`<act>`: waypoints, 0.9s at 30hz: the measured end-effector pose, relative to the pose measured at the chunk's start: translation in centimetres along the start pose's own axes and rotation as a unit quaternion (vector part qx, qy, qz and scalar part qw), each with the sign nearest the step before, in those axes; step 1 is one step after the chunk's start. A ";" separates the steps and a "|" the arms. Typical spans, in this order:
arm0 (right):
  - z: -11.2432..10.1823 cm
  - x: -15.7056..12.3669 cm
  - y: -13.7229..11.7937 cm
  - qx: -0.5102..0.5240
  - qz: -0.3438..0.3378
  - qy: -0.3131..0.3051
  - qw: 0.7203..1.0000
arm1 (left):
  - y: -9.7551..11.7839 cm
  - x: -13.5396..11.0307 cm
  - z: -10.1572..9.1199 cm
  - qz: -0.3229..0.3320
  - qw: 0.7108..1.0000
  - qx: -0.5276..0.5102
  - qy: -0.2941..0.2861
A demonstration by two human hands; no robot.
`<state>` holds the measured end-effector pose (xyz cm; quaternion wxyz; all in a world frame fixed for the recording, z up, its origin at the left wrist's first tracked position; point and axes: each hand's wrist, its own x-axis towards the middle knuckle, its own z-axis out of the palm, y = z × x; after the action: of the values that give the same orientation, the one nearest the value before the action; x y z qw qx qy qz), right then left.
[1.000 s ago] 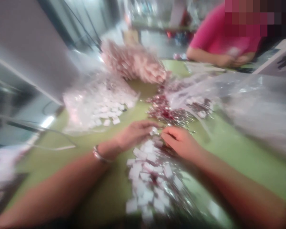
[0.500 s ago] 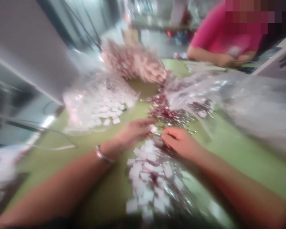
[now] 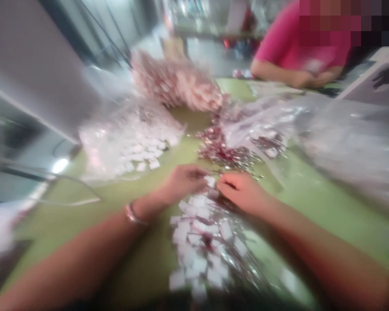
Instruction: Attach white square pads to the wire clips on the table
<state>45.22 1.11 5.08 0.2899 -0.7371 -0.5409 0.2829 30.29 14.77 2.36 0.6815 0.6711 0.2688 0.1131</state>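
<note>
The picture is blurred. My left hand point(image 3: 184, 183), with a metal bangle at its wrist, pinches a small white tag point(image 3: 210, 180) at its fingertips. My right hand point(image 3: 244, 193) is closed right beside it, fingertips meeting the same small piece. Below both hands lies a row of white tags on silvery strands point(image 3: 199, 239) on the green table point(image 3: 314, 207). Just beyond the hands is a heap of small red and silver pieces point(image 3: 225, 151).
A clear bag of white tags point(image 3: 132, 142) lies at left, a pink-filled bag point(image 3: 178, 84) behind it, and a large clear plastic bag point(image 3: 337, 138) at right. A person in a pink shirt point(image 3: 298, 47) sits across the table. A grey wall panel stands at far left.
Both hands have stayed at the same spot, fingers shifting slightly on the small tag. The view has drifted a little.
</note>
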 end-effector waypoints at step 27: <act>-4.2 1.5 2.3 -0.188 -0.024 0.074 0.979 | 1.3 1.3 -9.1 0.059 0.761 0.636 0.113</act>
<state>50.16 1.49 6.09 0.1923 -0.7843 -0.5787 0.1137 26.96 23.33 3.77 0.0554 0.9474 0.3137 0.0313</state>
